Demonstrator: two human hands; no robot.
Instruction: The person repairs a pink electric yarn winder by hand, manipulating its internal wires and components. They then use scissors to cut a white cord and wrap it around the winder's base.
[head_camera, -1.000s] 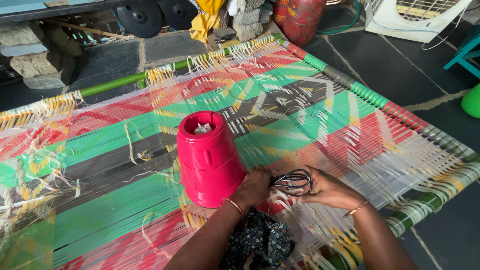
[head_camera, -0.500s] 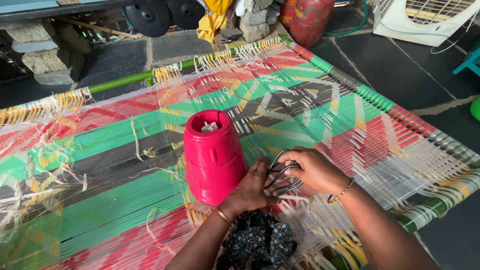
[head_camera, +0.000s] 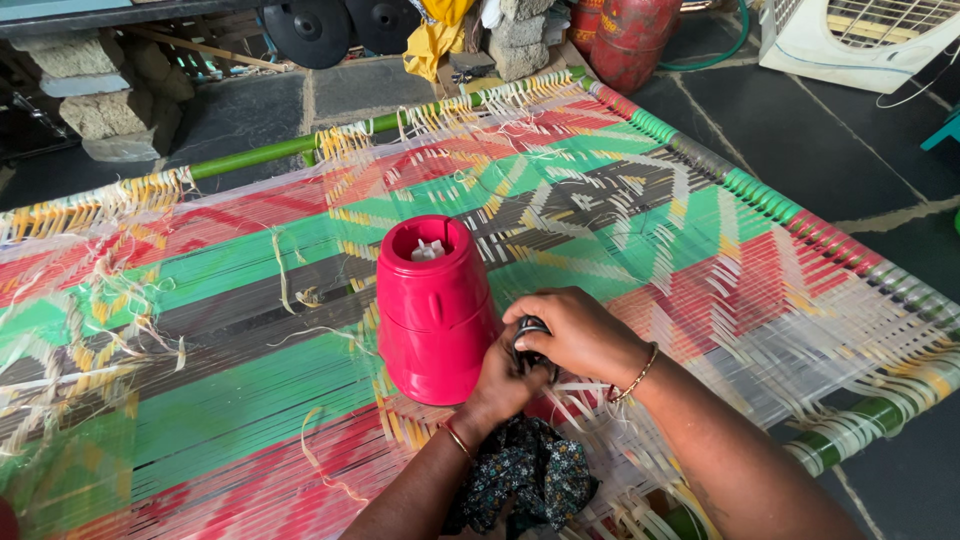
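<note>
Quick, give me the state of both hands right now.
Left hand: closed on the black cord, beside the pink appliance base.
Right hand: closed over the same black cord bundle.

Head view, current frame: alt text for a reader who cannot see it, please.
Both hands, left hand and right hand, bunch a coiled black cord beside a squat pink plastic appliance base, which stands on a cot woven of red, green and white straps.

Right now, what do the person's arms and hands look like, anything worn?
Both forearms are bare, no sleeves in view. The left hand has a thin gold bangle at the wrist; the right hand has a thin gold bracelet. No gloves.
</note>
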